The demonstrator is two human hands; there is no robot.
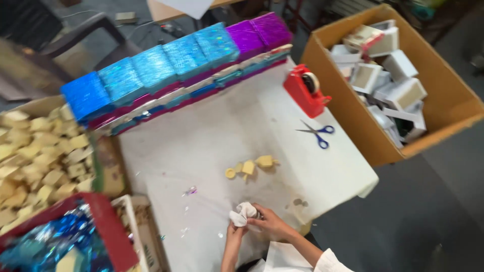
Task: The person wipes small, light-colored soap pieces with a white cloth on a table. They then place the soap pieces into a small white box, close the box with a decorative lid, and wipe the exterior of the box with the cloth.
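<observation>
At table's near edge, white cloth bundle point(244, 213) in both hands' grip, left hand point(235, 232), right hand point(269, 222).

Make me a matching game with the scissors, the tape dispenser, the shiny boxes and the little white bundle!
Things:
1. scissors
2. tape dispenser
3. shiny boxes
4. white bundle

Clues:
A. stacked in a long row along the table's far edge
B. red
C. held in both hands
D. blue handles, lying flat on the table

Pairs: 1-D, 2-B, 3-A, 4-C
</observation>
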